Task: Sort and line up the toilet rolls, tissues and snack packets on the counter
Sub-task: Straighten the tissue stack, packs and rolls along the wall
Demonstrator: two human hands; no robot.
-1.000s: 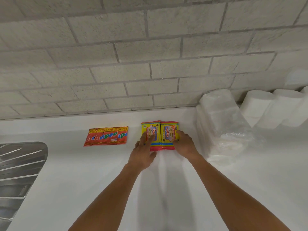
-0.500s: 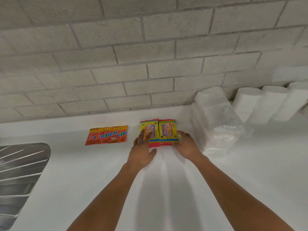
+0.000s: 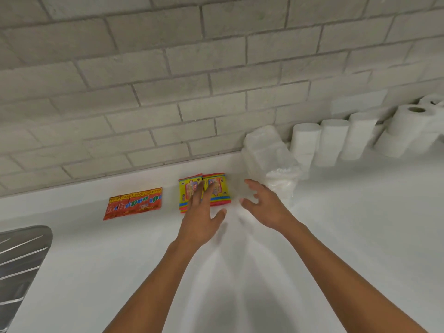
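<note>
Two yellow snack packets (image 3: pixel 217 188) lie side by side near the back of the white counter (image 3: pixel 240 272). My left hand (image 3: pixel 201 219) hovers over their near edge, fingers spread, holding nothing. My right hand (image 3: pixel 266 207) is open just right of the packets, apart from them. A row of overlapping red snack packets (image 3: pixel 134 204) lies further left. A stack of plastic-wrapped tissue packs (image 3: pixel 269 159) stands to the right against the wall. Beyond them, white toilet rolls (image 3: pixel 334 143) line up along the wall, with more rolls (image 3: pixel 413 126) piled at the far right.
A grey brick wall (image 3: pixel 192 80) runs along the back of the counter. A ribbed steel sink drainer (image 3: pixel 21 263) sits at the left edge. The white counter stretches toward me between my arms.
Both hands have let go of the yellow packets and drawn back, the right hand shifting right. The view has turned right, showing more toilet rolls.
</note>
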